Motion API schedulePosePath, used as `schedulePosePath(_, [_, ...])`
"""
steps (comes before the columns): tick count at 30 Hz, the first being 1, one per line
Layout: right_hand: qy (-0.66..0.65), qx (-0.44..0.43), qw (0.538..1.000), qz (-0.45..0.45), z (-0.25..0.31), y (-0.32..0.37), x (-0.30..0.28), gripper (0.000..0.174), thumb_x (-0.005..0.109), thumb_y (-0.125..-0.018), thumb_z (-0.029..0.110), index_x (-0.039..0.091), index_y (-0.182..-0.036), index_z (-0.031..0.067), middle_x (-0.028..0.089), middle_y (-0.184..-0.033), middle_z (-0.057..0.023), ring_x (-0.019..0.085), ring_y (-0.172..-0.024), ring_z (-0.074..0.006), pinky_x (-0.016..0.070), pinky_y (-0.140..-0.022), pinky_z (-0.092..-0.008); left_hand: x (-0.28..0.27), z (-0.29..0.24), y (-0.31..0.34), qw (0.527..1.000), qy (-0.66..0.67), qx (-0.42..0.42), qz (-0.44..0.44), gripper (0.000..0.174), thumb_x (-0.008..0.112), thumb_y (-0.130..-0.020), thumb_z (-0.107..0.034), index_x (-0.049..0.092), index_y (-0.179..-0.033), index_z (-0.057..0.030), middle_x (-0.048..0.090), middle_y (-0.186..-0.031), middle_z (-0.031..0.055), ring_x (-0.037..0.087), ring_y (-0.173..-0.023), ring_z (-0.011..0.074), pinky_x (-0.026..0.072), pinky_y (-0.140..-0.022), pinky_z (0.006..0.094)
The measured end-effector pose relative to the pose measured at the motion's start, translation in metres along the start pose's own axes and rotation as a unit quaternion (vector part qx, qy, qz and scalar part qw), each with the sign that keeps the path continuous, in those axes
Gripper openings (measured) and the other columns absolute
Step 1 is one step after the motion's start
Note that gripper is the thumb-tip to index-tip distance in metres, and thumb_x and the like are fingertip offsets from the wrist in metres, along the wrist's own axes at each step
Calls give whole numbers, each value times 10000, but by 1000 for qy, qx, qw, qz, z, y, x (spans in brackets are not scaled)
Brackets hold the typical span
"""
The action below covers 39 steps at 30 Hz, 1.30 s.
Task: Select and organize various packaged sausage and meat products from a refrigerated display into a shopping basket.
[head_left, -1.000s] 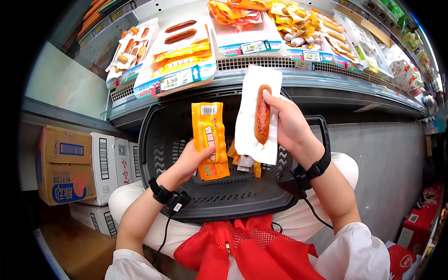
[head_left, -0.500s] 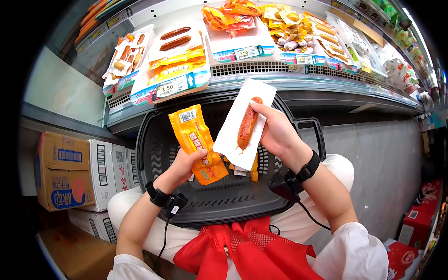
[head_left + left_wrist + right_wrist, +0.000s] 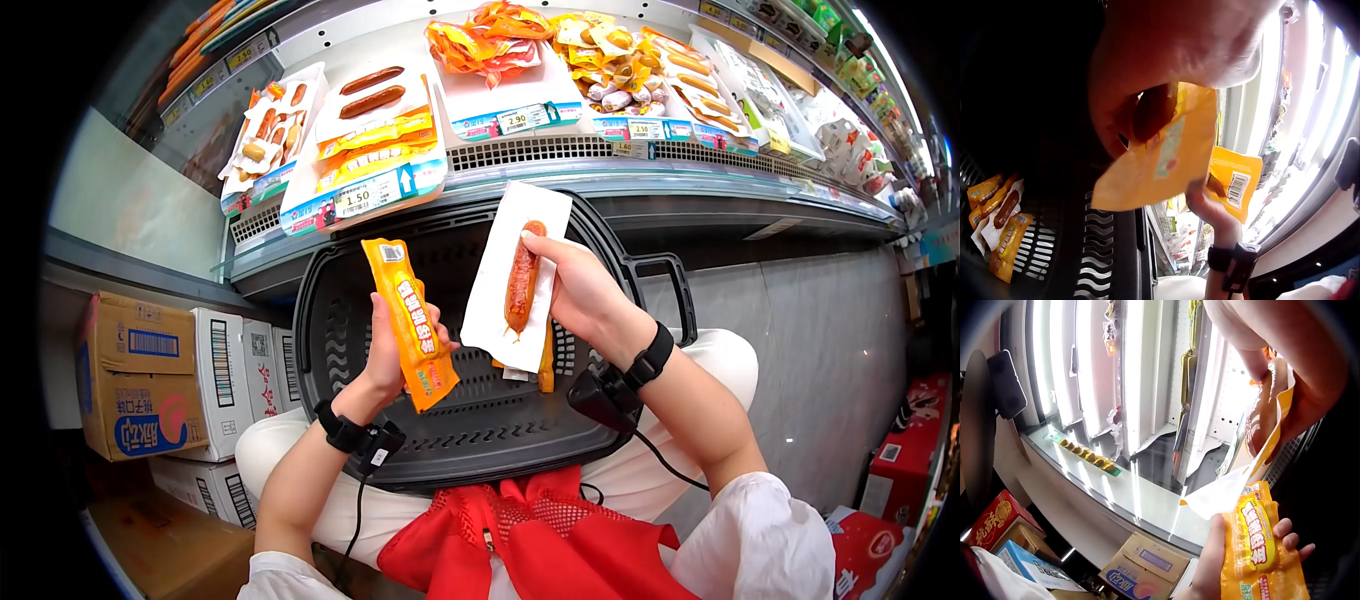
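Note:
My left hand (image 3: 383,350) grips an orange sausage packet (image 3: 410,310) over the left part of a black shopping basket (image 3: 470,445). Its printed face points up towards the head camera, the fingers wrapped behind. A second sausage packet (image 3: 492,265), white on the side facing me, is pinched in my right hand (image 3: 590,290), thumb on the top end of the sausage. In the left wrist view this packet's orange back (image 3: 1238,178) shows a barcode. Several more sausage packets (image 3: 1005,215) lie on the basket floor, partly hidden in the head view.
Ahead is a chilled shelf (image 3: 680,170) with trays of packaged sausages and price tags. Cardboard boxes (image 3: 140,370) are stacked at the left. The basket's handle (image 3: 685,290) sticks out to the right, and red boxes (image 3: 905,440) stand at the far right.
My left hand has turned, tilting the orange packet, and its thumb has left the printed face. The right hand has moved a little left and lower with its packet.

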State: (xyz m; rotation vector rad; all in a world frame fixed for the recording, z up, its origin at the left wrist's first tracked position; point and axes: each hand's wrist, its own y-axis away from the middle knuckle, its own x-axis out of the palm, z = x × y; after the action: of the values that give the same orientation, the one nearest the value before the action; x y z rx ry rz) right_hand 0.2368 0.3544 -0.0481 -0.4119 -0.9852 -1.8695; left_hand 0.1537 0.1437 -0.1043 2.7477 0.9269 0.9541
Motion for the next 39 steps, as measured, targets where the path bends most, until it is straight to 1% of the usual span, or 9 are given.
schedulePosePath(3, [-8,-2,1000,-10,-3,-2,-1,165,475,-857,115,476,-951,-22,550,-901,-104,564,-833,-203,453,-769,-352,-1,0,-2,999,28,11,-25,599,187,-834,-639,390,-1041,-115,449,-783,21,521,-641,117,457,-680,314])
schedulePosePath(6, [9,26,999,-19,-6,-5,-4,165,471,-859,106,471,-952,-30,545,-903,-108,562,-832,-205,454,-769,-354,-9,3,-5,1000,25,-11,12,438,289,-892,-479,399,-1072,-96,438,-707,15,446,-513,90,373,-518,216])
schedulePosePath(9, [40,48,998,14,-10,-7,-8,206,471,-866,123,464,-1004,-29,534,-947,-106,559,-861,-206,449,-811,-367,-9,-1,-6,998,-59,29,0,354,322,-901,-379,403,-1087,-89,437,-692,14,428,-488,80,347,-498,200])
schedulePosePath(11, [31,52,998,14,-11,-7,-8,191,472,-861,102,467,-988,-40,531,-950,-119,563,-852,-212,457,-797,-362,-3,-7,-4,1000,-19,23,3,330,381,-892,-280,378,-1133,-56,446,-731,27,437,-525,81,362,-518,204])
schedulePosePath(13, [31,50,998,0,-11,-6,-6,176,471,-856,83,470,-976,-46,529,-938,-121,558,-849,-209,455,-798,-356,4,-8,-4,991,-82,31,-104,375,442,-869,-190,332,-1185,-21,471,-820,47,473,-624,94,401,-588,216])
schedulePosePath(15, [33,37,999,-17,-13,-5,-3,159,468,-841,61,474,-959,-46,527,-916,-117,548,-839,-205,442,-787,-353,2,-6,-4,986,-112,22,-119,487,488,-815,-77,273,-1249,-20,473,-1029,72,507,-850,129,416,-766,260])
schedulePosePath(18, [60,14,998,-26,-15,-7,-5,141,467,-813,20,482,-936,-47,523,-895,-113,526,-826,-197,416,-781,-345,3,-6,-3,988,-112,-9,-104,534,499,-809,-48,230,-1269,-23,435,-1182,101,474,-1033,156,399,-859,283])
schedulePosePath(37, [139,56,988,35,-17,-15,-14,218,467,-782,-33,483,-999,-42,539,-949,-94,544,-882,-191,422,-827,-345,13,-12,2,969,-224,40,-99,730,642,-698,3,219,-1292,-6,445,-1169,145,527,-977,176,442,-819,296])
schedulePosePath(39, [120,46,990,51,-4,-21,-22,200,489,-795,-10,475,-993,-30,537,-936,-84,542,-833,-174,434,-804,-337,10,-9,0,959,-255,49,-113,666,627,-713,18,252,-1263,11,493,-1079,134,574,-824,135,491,-624,243])
